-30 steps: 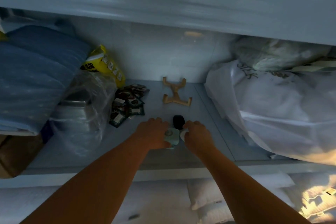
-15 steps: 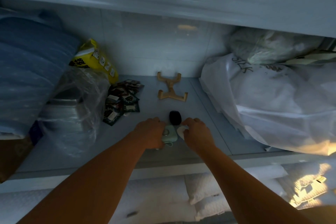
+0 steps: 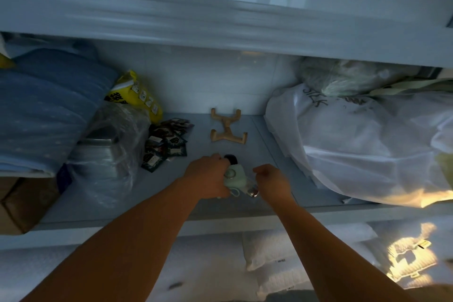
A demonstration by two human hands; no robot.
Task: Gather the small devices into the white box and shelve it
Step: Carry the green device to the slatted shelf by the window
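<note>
Two hands are at the front of the shelf [image 3: 277, 144] — the gathering step, as I read it. My left hand [image 3: 208, 179] is curled round the mint-green device [image 3: 236, 175], with the black device [image 3: 231, 159] just behind. My right hand [image 3: 273, 179] is curled beside a small shiny piece [image 3: 253, 191]; whether it holds it I cannot tell. No white box in sight — next I'd lift these out and find it.

left grip [image 3: 208, 179] hides half the green device [image 3: 239, 176]; black device [image 3: 231, 160] behind shows only its top.
</note>
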